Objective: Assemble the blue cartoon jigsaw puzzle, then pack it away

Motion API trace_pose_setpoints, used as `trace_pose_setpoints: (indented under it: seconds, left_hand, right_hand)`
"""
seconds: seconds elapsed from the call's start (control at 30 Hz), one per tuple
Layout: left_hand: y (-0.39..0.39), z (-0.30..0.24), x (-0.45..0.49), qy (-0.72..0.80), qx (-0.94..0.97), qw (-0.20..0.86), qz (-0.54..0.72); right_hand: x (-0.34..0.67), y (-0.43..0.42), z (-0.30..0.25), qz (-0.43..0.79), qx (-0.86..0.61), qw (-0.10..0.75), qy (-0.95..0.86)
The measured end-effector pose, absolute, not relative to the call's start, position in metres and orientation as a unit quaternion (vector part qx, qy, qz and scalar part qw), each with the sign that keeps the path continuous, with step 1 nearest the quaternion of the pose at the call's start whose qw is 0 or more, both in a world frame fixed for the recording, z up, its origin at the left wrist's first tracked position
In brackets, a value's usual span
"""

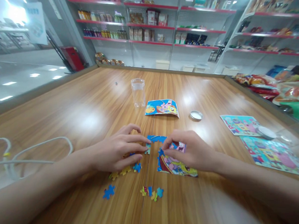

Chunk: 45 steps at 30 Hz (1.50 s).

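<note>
A partly assembled jigsaw puzzle [170,165] with cartoon figures in a boat lies on the wooden table. My right hand [191,148] covers part of it, thumb and forefinger pinched on a small jigsaw piece at its left edge, mostly hidden by the fingertips. My left hand [123,147] rests with fingers stretched apart, fingertips touching a small loose piece [148,149] beside the blue top strip [156,138]. Yellow pieces [126,170] and a blue piece [137,167] lie partly under that hand. Closer to me are blue pieces [108,192] and a mixed cluster [154,193].
Beyond the hands are a curved picture card [162,107], a clear plastic jar [138,92] and a metal lid [196,115]. Cartoon sheets [273,155] and a white lid [266,132] lie right. A white cable [35,160] loops left. Snack bags [257,83] border the right edge.
</note>
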<state>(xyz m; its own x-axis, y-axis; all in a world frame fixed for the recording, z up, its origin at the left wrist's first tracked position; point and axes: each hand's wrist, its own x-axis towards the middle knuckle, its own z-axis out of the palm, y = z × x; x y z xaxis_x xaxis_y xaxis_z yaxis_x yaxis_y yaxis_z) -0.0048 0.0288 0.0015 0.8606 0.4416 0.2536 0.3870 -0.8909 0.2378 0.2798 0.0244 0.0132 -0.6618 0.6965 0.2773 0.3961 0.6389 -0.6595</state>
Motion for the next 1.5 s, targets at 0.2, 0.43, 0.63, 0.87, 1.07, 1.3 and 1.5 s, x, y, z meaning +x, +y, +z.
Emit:
trace_pose_setpoints:
  seconds: [0.2,0.43,0.63,0.87,1.07,1.3,1.5]
  left_hand:
    - [0.030,0.000,-0.006,0.225,0.956,0.087,0.167]
    - [0.030,0.002,-0.005,0.236,0.956,0.091,0.146]
    - [0.030,0.001,-0.005,0.238,0.956,0.096,0.143]
    - [0.032,0.000,-0.007,0.228,0.956,0.100,0.158]
    - [0.032,0.000,-0.007,0.227,0.956,0.100,0.155]
    - [0.031,0.004,-0.006,0.229,0.957,0.098,0.149]
    - [0.030,0.004,-0.005,0.229,0.956,0.099,0.153]
  right_hand:
    - [0.249,0.056,-0.001,0.245,-0.373,0.274,-0.852]
    - [0.248,0.048,-0.006,0.209,-0.353,0.272,-0.871]
    - [0.248,0.048,-0.011,0.175,-0.343,0.257,-0.886]
    - [0.253,0.045,-0.010,0.140,-0.332,0.239,-0.902]
    - [0.253,0.044,-0.011,0.124,-0.334,0.222,-0.908]
    - [0.252,0.049,-0.012,0.100,-0.307,0.272,-0.906]
    - [0.254,0.055,-0.012,0.187,-0.418,0.332,-0.825]
